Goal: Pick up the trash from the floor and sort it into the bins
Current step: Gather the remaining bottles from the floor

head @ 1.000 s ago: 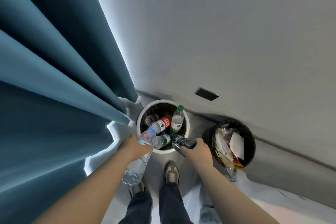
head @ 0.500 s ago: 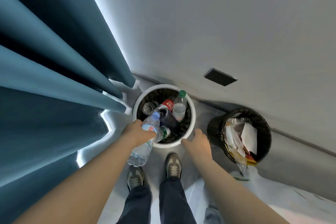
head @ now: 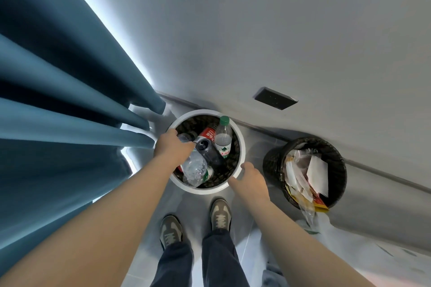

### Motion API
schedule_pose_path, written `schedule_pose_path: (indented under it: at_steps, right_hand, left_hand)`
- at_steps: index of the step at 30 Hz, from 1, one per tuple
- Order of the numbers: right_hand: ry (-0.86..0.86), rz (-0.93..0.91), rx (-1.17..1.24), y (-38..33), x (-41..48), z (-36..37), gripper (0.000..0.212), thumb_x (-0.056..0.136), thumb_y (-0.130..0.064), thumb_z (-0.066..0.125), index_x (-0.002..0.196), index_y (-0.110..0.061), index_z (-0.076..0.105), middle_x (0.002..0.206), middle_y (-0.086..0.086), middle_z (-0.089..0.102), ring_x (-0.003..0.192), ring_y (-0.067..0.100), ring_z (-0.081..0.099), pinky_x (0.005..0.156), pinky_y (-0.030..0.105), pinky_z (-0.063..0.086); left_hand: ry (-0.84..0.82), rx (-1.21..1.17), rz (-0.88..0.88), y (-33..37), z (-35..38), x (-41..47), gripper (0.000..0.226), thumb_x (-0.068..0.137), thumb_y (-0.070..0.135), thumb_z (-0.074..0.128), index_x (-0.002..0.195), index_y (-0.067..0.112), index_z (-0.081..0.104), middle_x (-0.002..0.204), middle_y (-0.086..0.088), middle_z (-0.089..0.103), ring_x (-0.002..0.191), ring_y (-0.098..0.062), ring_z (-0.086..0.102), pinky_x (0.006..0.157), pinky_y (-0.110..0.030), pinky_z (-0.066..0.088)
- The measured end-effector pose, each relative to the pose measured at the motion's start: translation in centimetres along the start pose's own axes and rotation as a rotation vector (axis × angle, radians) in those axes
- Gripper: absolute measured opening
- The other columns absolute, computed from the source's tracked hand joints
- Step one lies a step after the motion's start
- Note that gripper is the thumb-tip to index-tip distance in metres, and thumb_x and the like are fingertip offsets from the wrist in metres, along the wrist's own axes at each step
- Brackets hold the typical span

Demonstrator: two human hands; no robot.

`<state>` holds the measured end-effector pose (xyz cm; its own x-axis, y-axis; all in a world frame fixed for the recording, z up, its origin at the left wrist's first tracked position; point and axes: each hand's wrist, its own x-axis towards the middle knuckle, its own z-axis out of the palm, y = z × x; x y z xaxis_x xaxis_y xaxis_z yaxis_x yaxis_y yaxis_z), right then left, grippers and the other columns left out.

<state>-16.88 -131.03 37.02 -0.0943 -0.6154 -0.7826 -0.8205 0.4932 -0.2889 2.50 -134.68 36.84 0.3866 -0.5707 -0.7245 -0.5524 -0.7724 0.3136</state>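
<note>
Bottles fill the round white bin (head: 203, 190) by the wall, among them a green-capped clear bottle (head: 223, 137) and a dark can (head: 208, 150). Over it, the left grip (head: 172, 147) is clenched round the neck of a crumpled clear plastic bottle (head: 194, 168). The right grip (head: 250, 179), released and empty, hangs just beside the rim. Paper scraps (head: 317, 175) sit in the black mesh bin (head: 271, 163).

teal curtain (head: 58, 123) left; grey wall (head: 279, 30) bears a dark plate (head: 276, 101), perhaps a socket.
</note>
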Motion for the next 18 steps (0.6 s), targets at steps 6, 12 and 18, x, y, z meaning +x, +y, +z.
schedule_pose_path:
  at_steps: [6,12,18]
  right_hand:
    - [-0.003,-0.019,-0.021,-0.7,-0.4,-0.3,0.049,0.088,-0.024,0.056,0.134,-0.013,0.043,0.107,0.003,0.053,0.092,0.019,0.049,0.074,0.028,0.039]
    - [-0.019,-0.047,-0.009,-1.5,-0.9,0.3,0.052,0.087,-0.026,0.057,0.136,-0.015,0.043,0.113,0.004,0.056,0.098,0.022,0.056,0.077,0.032,0.049]
    - [-0.029,-0.074,-0.021,-0.3,1.0,2.9,0.052,0.088,-0.025,0.056,0.137,-0.015,0.043,0.118,0.004,0.057,0.091,0.016,0.049,0.073,0.026,0.041]
  left_hand:
    - [-0.004,0.070,0.090,-0.8,0.0,-0.9,0.047,0.083,0.031,0.064,0.122,0.007,0.051,0.119,-0.014,0.058,0.105,-0.033,0.056,0.078,-0.031,0.044]
    - [-0.223,0.095,-0.087,-4.7,2.8,-1.2,0.094,0.060,0.055,0.078,0.135,0.014,0.038,0.124,-0.012,0.049,0.106,-0.029,0.057,0.089,-0.033,0.051]
    - [-0.023,0.097,-0.105,-10.2,7.0,0.1,0.078,0.059,0.048,0.080,0.120,0.015,0.044,0.114,-0.011,0.056,0.100,-0.031,0.058,0.084,-0.039,0.053]
